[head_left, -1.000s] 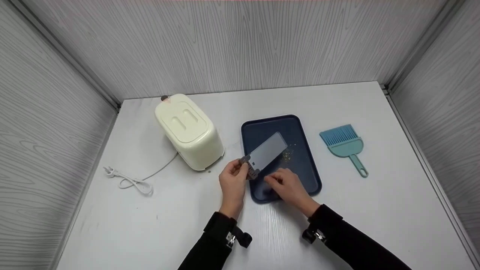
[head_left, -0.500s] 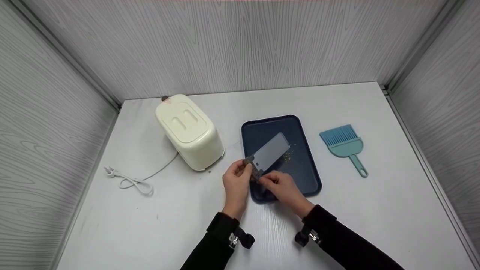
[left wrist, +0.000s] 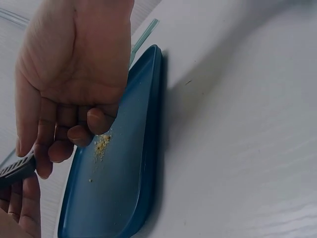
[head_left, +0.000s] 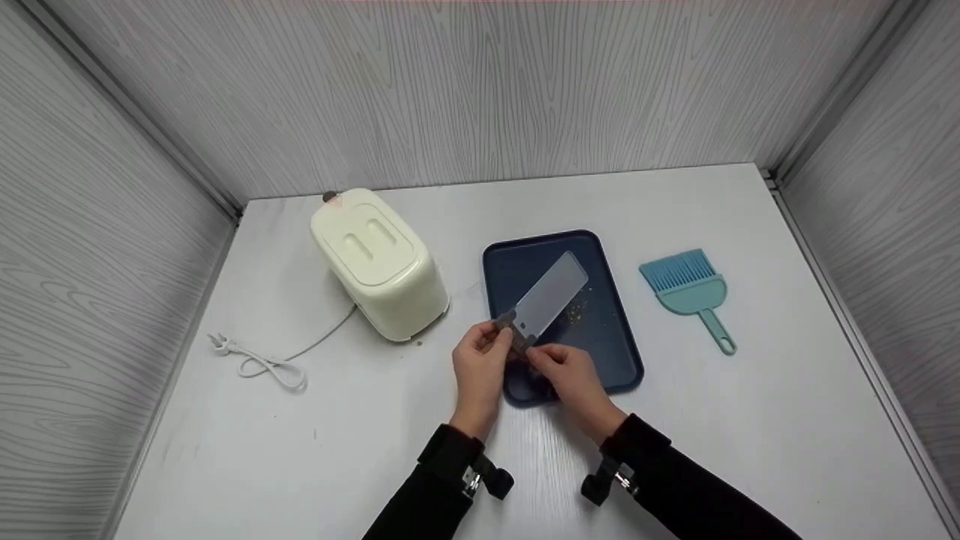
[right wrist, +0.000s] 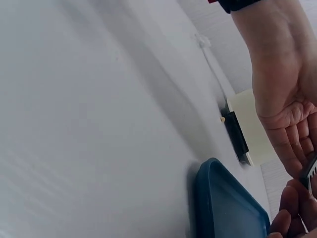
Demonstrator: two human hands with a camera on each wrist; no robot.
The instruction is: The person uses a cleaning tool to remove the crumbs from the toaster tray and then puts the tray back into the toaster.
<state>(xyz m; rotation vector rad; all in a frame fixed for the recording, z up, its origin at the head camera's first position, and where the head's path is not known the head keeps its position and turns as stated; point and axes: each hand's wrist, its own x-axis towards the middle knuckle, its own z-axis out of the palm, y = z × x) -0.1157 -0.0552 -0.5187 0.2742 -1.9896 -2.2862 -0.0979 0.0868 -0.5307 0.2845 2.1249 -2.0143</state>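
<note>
A toaster crumb tray (head_left: pixel 551 292), a flat pale panel with a dark slotted end, slants above the navy serving tray (head_left: pixel 611 360). My left hand (head_left: pixel 478 367) pinches the left side of its dark end between thumb and fingers. At the right corner of that same end, my right hand (head_left: pixel 571 371) pinches with thumb and forefinger. The left wrist view shows my right hand (left wrist: pixel 74 64) large, its other fingers curled beside the ribbed dark edge (left wrist: pixel 19 169). Yellowish crumbs (head_left: pixel 575 311) lie on the serving tray.
A cream toaster (head_left: pixel 382 262) with a lid stands left of the serving tray. Its white cord and plug (head_left: pixel 259 364) lie further left. On the right are a blue brush and green dustpan (head_left: pixel 690 292). Pale walls (head_left: pixel 487 90) rise behind and at both sides.
My right hand has moved left from beside the crumb tray and now grips its corner. My left hand and the crumb tray have shifted slightly right, and the panel points more steeply away.
</note>
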